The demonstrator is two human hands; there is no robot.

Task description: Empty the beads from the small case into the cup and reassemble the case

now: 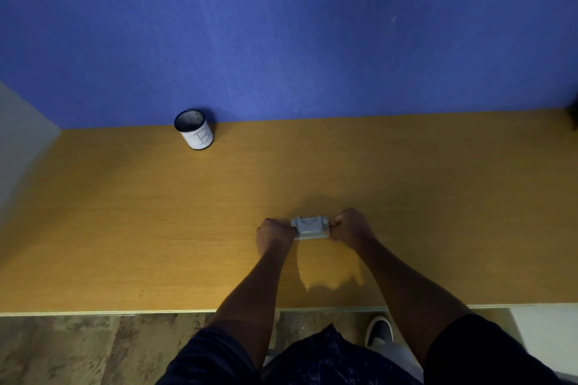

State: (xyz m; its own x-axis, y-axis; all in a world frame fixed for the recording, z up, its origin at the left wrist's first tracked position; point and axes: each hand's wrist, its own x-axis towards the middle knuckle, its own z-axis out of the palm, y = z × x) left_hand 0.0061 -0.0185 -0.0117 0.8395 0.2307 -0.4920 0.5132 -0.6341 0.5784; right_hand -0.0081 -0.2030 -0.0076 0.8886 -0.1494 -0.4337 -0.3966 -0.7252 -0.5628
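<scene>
Case gripped at both ends, cup well apart.

We hold the small grey case (pixel 310 228) low over the near counter (pixel 125 212), left hand (pixel 274 233) and right hand (pixel 352 225) each with fingers curled tight on one end. It appears shut; we judge emptying not yet done. The cup (pixel 194 129) stands far left by the wall, its contents unreadable.

Only one marking reads from here: a thin, hand-drawn letter "B" on the white paper wrap of the round, dark-rimmed cup (pixel 196 130), which stands well ahead of the hands and off to their left. Nothing else carries legible writing.
</scene>
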